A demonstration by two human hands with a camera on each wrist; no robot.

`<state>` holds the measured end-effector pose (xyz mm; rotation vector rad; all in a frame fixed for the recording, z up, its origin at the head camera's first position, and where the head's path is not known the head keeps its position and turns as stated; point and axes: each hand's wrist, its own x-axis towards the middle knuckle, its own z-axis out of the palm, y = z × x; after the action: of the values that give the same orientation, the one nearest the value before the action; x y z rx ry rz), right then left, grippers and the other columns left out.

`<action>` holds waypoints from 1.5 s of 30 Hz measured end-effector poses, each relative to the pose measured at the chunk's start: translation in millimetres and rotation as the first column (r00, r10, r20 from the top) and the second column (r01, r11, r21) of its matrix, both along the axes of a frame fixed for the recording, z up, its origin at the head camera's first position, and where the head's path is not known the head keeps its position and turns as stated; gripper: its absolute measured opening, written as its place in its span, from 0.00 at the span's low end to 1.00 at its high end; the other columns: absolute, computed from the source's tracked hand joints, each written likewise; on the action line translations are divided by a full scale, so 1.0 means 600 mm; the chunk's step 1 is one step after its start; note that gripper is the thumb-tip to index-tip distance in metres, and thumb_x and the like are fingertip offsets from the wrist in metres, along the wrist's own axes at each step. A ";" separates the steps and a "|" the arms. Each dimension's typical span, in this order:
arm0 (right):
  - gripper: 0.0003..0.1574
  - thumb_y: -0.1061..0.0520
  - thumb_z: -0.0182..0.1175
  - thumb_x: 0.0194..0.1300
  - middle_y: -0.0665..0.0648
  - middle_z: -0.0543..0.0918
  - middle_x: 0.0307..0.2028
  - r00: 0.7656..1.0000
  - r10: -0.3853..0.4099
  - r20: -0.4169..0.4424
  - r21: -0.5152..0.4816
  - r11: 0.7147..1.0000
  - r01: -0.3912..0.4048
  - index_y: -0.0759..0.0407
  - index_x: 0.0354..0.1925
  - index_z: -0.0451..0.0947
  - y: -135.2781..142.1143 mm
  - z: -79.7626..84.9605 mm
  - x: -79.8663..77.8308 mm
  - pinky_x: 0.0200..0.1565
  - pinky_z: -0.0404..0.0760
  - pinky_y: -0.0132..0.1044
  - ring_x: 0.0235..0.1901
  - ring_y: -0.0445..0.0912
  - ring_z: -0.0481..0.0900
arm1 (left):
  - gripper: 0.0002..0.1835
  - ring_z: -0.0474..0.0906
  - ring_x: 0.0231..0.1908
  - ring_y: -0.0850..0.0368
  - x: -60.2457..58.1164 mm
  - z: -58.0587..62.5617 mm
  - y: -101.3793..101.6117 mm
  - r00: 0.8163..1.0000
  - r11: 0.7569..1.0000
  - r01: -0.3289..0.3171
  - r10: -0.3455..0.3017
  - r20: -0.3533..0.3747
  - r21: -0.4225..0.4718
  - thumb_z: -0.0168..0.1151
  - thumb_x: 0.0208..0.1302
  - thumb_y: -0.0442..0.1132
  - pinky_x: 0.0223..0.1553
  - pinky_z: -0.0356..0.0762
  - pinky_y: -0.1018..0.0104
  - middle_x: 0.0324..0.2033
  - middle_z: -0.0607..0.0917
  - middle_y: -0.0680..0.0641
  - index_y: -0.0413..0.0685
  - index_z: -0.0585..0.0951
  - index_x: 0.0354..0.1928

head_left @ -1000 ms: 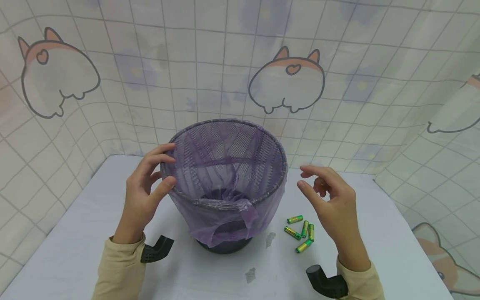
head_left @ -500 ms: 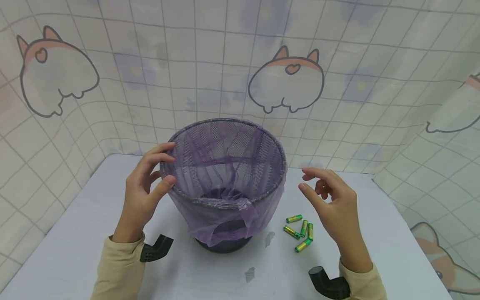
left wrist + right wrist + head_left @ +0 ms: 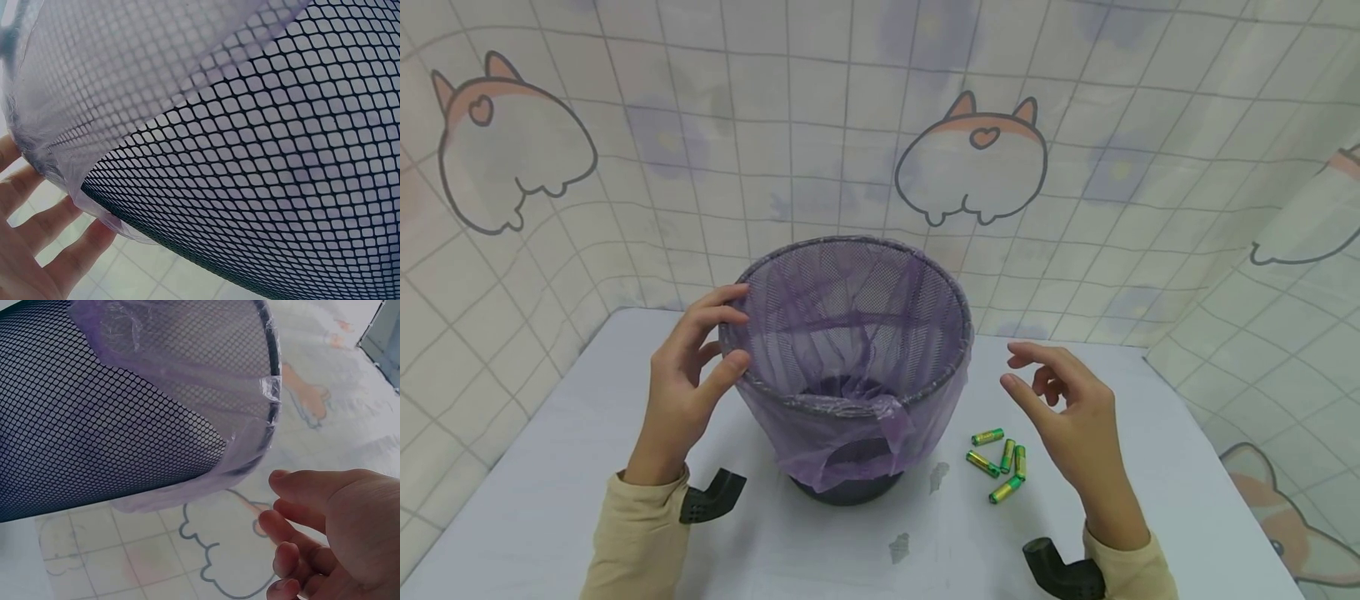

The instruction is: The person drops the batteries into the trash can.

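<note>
A round black mesh wastebasket (image 3: 850,492) stands upright mid-table, lined with a thin purple plastic bag (image 3: 865,350) folded over its rim. My left hand (image 3: 685,375) holds the basket's left rim, fingertips and thumb tip at the lined edge. The left wrist view shows the fingers (image 3: 59,234) against the folded bag. To the basket's right, my right hand (image 3: 1067,400) hovers in the air, thumb and index finger apart, holding nothing. Several green batteries (image 3: 982,463) lie loosely grouped on the table between the basket and the right hand.
The table (image 3: 805,558) is white, with small grey patches (image 3: 899,547) near the front. A tile-patterned curtain (image 3: 820,108) with cartoon corgis encloses the back and sides. Each wrist carries a black camera mount (image 3: 713,497) over a tan sleeve (image 3: 636,537).
My right hand has moved slightly right and down, away from the basket. The left hand stays at the rim; basket and batteries have not moved.
</note>
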<state>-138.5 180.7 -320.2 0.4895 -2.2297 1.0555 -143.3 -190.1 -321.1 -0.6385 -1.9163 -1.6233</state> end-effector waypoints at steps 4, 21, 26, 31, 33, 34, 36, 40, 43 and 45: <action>0.23 0.66 0.69 0.54 0.53 0.85 0.37 1.000 -0.005 0.005 0.002 1.000 0.005 0.55 0.50 0.81 0.004 -0.005 0.001 0.31 0.68 0.24 0.29 0.35 0.69 | 0.17 0.65 0.68 0.48 -0.001 -0.001 0.000 1.000 1.000 0.008 -0.008 -0.006 0.009 0.57 0.59 0.26 0.54 0.72 0.71 0.65 0.71 0.39 0.31 0.75 0.51; 0.26 0.66 0.70 0.53 0.53 0.85 0.37 0.999 -0.017 0.039 0.015 1.000 0.016 0.53 0.51 0.81 0.026 -0.029 0.006 0.31 0.67 0.24 0.29 0.34 0.69 | 0.17 0.65 0.68 0.48 -0.001 0.000 0.000 1.000 1.000 0.006 -0.006 0.006 0.006 0.57 0.59 0.27 0.55 0.72 0.71 0.65 0.71 0.39 0.31 0.75 0.52; 0.26 0.66 0.70 0.53 0.53 0.85 0.37 0.998 -0.033 0.062 0.016 0.999 0.032 0.53 0.51 0.81 0.032 -0.036 0.008 0.31 0.68 0.24 0.29 0.34 0.69 | 0.17 0.65 0.68 0.48 -0.001 -0.001 -0.001 1.000 1.000 0.006 -0.006 0.011 0.009 0.57 0.59 0.27 0.54 0.72 0.71 0.65 0.71 0.39 0.31 0.75 0.52; 0.25 0.66 0.69 0.53 0.53 0.85 0.37 0.996 -0.044 0.077 0.027 0.999 0.042 0.55 0.51 0.81 0.037 -0.043 0.009 0.31 0.68 0.23 0.29 0.34 0.69 | 0.17 0.66 0.68 0.48 -0.001 -0.001 0.000 1.000 1.000 0.009 -0.009 -0.009 0.012 0.57 0.59 0.26 0.54 0.72 0.71 0.65 0.71 0.39 0.31 0.75 0.51; 0.25 0.66 0.69 0.53 0.53 0.85 0.37 0.995 -0.054 0.086 0.037 0.998 0.051 0.55 0.51 0.81 0.039 -0.045 0.009 0.31 0.67 0.23 0.29 0.34 0.69 | 0.17 0.66 0.67 0.48 -0.001 0.000 0.000 1.000 1.000 0.011 -0.011 -0.019 0.014 0.57 0.59 0.26 0.54 0.73 0.71 0.65 0.72 0.38 0.30 0.75 0.51; 0.25 0.66 0.70 0.53 0.53 0.85 0.37 0.994 -0.056 0.092 0.038 0.998 0.053 0.55 0.51 0.81 0.040 -0.046 0.010 0.31 0.67 0.23 0.29 0.34 0.69 | 0.17 0.66 0.67 0.48 -0.001 0.000 0.001 1.000 1.000 0.011 -0.011 -0.020 0.014 0.57 0.59 0.26 0.54 0.72 0.71 0.65 0.72 0.39 0.30 0.75 0.51; 0.24 0.65 0.70 0.54 0.53 0.85 0.37 0.992 -0.070 0.108 0.050 0.997 0.065 0.56 0.51 0.81 0.042 -0.048 0.011 0.31 0.67 0.23 0.29 0.34 0.69 | 0.17 0.66 0.68 0.48 -0.001 0.000 0.000 1.000 1.000 0.013 -0.012 -0.020 0.015 0.57 0.59 0.26 0.54 0.72 0.70 0.65 0.72 0.39 0.31 0.75 0.51; 0.23 0.62 0.69 0.55 0.53 0.85 0.38 0.984 -0.099 0.150 0.077 0.993 0.088 0.55 0.51 0.80 0.047 -0.053 0.013 0.31 0.67 0.23 0.29 0.35 0.69 | 0.17 0.65 0.68 0.48 -0.001 0.000 0.000 1.000 1.000 0.008 -0.008 -0.005 0.009 0.57 0.59 0.27 0.54 0.72 0.70 0.65 0.71 0.39 0.31 0.75 0.52; 0.23 0.61 0.69 0.56 0.52 0.86 0.38 0.978 -0.118 0.174 0.097 0.990 0.103 0.54 0.51 0.80 0.052 -0.058 0.014 0.31 0.67 0.22 0.29 0.34 0.69 | 0.17 0.65 0.68 0.48 0.000 -0.001 -0.001 1.000 1.000 0.002 -0.002 0.004 0.002 0.57 0.59 0.27 0.55 0.72 0.70 0.65 0.71 0.39 0.31 0.75 0.52; 0.23 0.61 0.70 0.56 0.52 0.86 0.38 0.975 -0.126 0.180 0.104 0.989 0.108 0.54 0.51 0.80 0.056 -0.062 0.015 0.31 0.68 0.22 0.29 0.34 0.69 | 0.17 0.65 0.68 0.48 0.000 -0.001 -0.001 1.000 1.000 -0.003 0.003 0.011 -0.002 0.57 0.59 0.27 0.55 0.71 0.70 0.65 0.71 0.39 0.31 0.75 0.52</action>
<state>-129.6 214.3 -357.7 0.3038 -2.4494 0.9734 -143.3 -190.7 -321.5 -0.6290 -1.9265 -1.6265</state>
